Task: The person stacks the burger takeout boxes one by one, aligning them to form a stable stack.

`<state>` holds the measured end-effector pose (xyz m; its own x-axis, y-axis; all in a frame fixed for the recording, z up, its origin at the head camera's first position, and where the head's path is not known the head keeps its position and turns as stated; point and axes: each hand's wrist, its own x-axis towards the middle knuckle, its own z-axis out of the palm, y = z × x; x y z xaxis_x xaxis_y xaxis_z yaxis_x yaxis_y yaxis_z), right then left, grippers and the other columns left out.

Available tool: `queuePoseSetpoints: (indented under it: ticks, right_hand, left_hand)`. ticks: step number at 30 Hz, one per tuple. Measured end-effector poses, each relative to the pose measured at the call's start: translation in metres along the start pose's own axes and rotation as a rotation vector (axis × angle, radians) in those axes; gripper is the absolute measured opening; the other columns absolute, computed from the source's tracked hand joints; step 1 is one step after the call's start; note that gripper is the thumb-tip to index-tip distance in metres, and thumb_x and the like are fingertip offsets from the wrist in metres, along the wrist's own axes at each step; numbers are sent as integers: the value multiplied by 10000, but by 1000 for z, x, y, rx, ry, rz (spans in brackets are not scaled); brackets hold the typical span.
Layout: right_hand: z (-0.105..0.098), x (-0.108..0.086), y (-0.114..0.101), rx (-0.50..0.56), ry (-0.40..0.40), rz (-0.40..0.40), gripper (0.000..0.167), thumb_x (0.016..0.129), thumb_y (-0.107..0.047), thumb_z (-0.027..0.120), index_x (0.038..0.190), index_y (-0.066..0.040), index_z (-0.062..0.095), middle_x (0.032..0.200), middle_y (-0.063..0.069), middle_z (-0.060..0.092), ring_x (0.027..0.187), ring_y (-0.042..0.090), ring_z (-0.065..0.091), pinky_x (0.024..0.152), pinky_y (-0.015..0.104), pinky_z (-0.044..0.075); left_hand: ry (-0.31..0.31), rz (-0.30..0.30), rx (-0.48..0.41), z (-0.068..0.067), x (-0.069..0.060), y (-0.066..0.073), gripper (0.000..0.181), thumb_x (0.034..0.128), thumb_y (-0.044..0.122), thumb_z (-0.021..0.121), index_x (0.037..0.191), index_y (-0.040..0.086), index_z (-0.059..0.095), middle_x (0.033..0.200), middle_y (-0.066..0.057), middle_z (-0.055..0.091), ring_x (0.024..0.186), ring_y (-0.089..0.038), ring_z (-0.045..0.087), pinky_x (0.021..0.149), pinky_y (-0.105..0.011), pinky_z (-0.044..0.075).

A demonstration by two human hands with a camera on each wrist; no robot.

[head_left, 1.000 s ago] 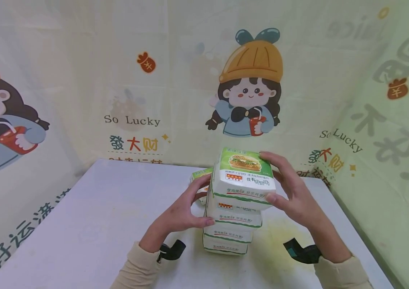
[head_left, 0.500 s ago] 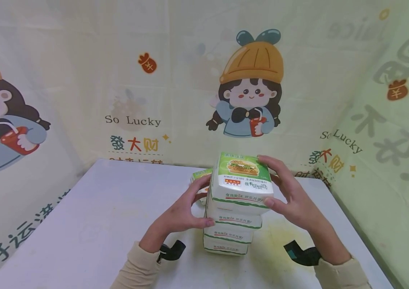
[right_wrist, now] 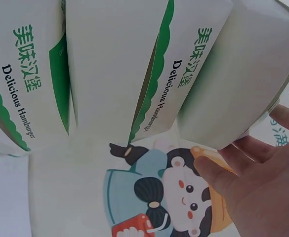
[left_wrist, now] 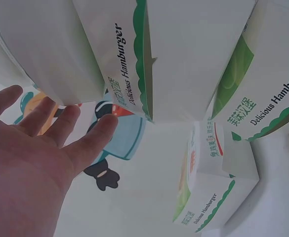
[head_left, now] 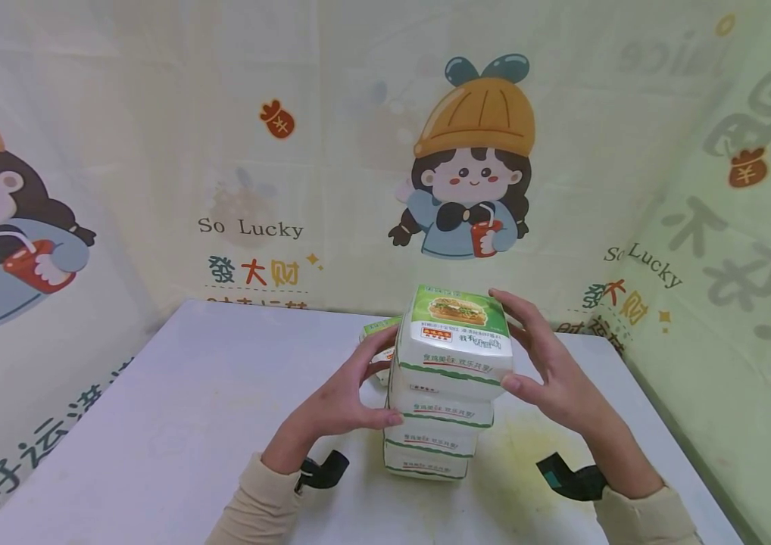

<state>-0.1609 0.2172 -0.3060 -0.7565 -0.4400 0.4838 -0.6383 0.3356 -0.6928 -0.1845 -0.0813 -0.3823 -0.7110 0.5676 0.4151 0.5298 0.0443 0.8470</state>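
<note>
Several white and green hamburger boxes form a slightly leaning stack (head_left: 426, 443) in the head view. The top hamburger box (head_left: 457, 337) has a burger picture on its lid and sits a little to the right of those below. My right hand (head_left: 556, 371) holds this top box by its right side, thumb at the front corner and fingers towards the back. My left hand (head_left: 338, 397) grips the stack's left side, with the thumb on the front edge below the top box. Its fingers (left_wrist: 92, 140) reach along the boxes in the left wrist view.
Another hamburger box (head_left: 379, 329) stands behind the stack to the left, partly hidden. The white table (head_left: 222, 424) meets a printed cloth backdrop (head_left: 351, 189) at its back. A black strap (head_left: 324, 469) is on the left wrist, another strap (head_left: 569, 477) on the right.
The top box has shifted slightly left, and the right hand has moved along with it. The left hand stays in nearly the same place on the stack.
</note>
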Motion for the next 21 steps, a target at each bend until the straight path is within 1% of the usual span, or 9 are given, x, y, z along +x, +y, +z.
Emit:
queuePoseSetpoints:
  ticks: [6, 11, 17, 21]
  right_hand:
    - [0, 0, 0, 6, 2, 9, 930, 790, -124, 697, 1574, -226, 207, 1610, -51, 247, 1459, 261, 308, 1033, 746, 351]
    - [0, 0, 1, 15, 7, 15, 940, 783, -119, 699, 1573, -228, 203, 1612, -53, 235, 1460, 264, 295, 1031, 755, 344]
    - [1, -1, 1, 16, 6, 22, 951, 779, -128, 709, 1573, -254, 199, 1612, -57, 240, 1464, 257, 291, 1040, 755, 334]
    - [1, -2, 2, 18, 5, 29, 958, 778, -131, 711, 1570, -289, 197, 1612, -62, 237, 1465, 250, 288, 1053, 747, 328]
  left_hand:
    - [-2, 5, 1, -2, 0, -2, 1009, 777, 246, 825, 1557, 349, 194, 1587, 135, 264, 1476, -115, 256, 1143, -480, 400]
    - [7, 1, 4, -5, -2, -3, 997, 784, 261, 818, 1562, 325, 198, 1599, 108, 257, 1490, -164, 252, 1150, -511, 382]
    - [33, 17, -1, -17, -7, -6, 967, 819, 304, 785, 1577, 239, 189, 1633, 10, 213, 1503, -262, 234, 1158, -565, 348]
    - [68, -10, -5, -26, -10, -10, 892, 885, 415, 694, 1581, 195, 182, 1644, -44, 192, 1508, -292, 225, 1150, -596, 339]
